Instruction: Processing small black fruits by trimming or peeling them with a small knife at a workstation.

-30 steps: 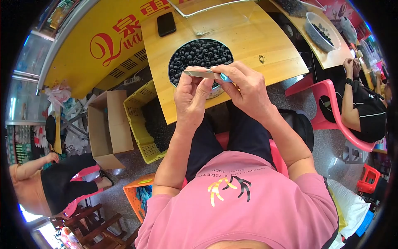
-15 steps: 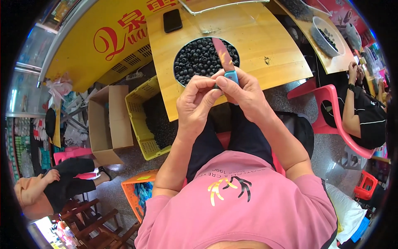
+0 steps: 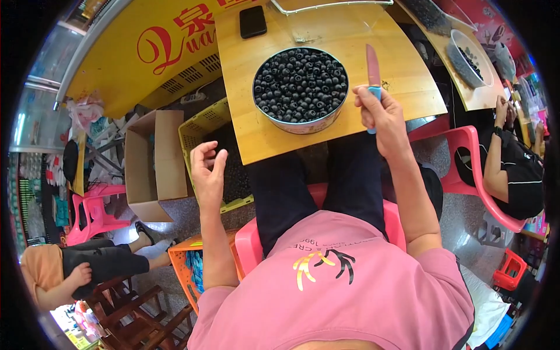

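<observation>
My right hand (image 3: 382, 116) is closed round the blue handle of a knife (image 3: 373, 67), its blade pointing up and away from me, at the right of a round tin (image 3: 303, 126). Small dark round balls, like nuts or fruit (image 3: 300, 81), fill this tin near the table's front edge. Over the yellow crate (image 3: 188, 129), my left hand (image 3: 209, 175) is raised with its fingers curved and apart, and nothing shows in it. More dark pieces (image 3: 233, 169) lie in the crate, partly hidden by my left hand.
A black phone (image 3: 252, 22) lies on the wooden table (image 3: 402, 64). An opened cardboard box (image 3: 169, 157) stands left of the crate. At right, a person sits by a pink chair (image 3: 479, 157); another is at lower left. A clear bowl (image 3: 466, 61) stands on the far-right table.
My hands, together in front of the tin before, have parted: the left went left over the crate, the right went right with the knife. The whole tin now shows. The lower-left person shifted.
</observation>
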Motion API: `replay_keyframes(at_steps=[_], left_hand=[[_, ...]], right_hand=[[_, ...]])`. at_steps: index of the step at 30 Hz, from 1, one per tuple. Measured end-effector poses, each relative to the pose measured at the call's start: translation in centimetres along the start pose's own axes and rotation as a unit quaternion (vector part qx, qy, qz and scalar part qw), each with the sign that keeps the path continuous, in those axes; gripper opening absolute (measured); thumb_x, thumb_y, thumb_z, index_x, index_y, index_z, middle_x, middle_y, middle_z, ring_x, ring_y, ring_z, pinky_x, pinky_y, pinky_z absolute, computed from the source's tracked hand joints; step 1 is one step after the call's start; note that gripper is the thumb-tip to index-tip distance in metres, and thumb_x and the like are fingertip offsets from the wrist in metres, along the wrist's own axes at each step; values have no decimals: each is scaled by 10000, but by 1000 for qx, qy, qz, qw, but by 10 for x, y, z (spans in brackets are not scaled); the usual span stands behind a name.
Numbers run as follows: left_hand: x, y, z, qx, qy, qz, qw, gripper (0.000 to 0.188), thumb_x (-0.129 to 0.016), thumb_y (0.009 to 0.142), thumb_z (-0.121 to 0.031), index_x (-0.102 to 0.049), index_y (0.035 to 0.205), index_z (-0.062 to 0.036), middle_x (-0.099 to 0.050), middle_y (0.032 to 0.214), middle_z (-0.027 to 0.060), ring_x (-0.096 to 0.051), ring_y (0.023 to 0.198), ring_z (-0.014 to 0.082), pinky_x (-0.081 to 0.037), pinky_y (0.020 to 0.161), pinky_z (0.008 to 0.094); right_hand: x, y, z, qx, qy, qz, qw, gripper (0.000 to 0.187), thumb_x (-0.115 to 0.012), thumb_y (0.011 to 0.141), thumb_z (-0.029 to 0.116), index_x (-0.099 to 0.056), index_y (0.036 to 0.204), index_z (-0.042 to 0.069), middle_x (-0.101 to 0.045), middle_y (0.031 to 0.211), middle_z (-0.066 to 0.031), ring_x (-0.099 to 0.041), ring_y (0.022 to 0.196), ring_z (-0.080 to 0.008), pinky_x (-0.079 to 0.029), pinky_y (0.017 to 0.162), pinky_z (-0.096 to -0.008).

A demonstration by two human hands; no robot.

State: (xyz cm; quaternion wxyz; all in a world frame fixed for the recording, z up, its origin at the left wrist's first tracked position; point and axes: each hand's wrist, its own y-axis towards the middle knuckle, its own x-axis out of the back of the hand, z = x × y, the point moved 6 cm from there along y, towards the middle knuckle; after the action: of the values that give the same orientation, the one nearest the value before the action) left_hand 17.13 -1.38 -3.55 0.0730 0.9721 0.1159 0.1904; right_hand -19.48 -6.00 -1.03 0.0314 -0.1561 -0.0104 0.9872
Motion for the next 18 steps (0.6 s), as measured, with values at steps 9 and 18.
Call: replay_keyframes(at_steps=[9,18], left_hand=[[-116,64,-101,-313,103,97,939,147,-658,830,-49,-649,975,-23,-620,986,114,-581,869,278,-466,774,353],[-166,89,-92,-314,228,132,912,147,-655,813,-64,-632,957,-44,-595,881,107,-571,917,302,-456,793,403]], right_hand=[[31,-6,-10,-5,-25,-38,999,201,-605,958,186,-632,1049,9,-578,803,3,-397,540,-11,-308,480,-170],[32,-16,-8,-13,-30,-38,999,207,-610,953,183,-630,1041,-2,-577,785,2,-401,541,-12,-305,481,-171]])
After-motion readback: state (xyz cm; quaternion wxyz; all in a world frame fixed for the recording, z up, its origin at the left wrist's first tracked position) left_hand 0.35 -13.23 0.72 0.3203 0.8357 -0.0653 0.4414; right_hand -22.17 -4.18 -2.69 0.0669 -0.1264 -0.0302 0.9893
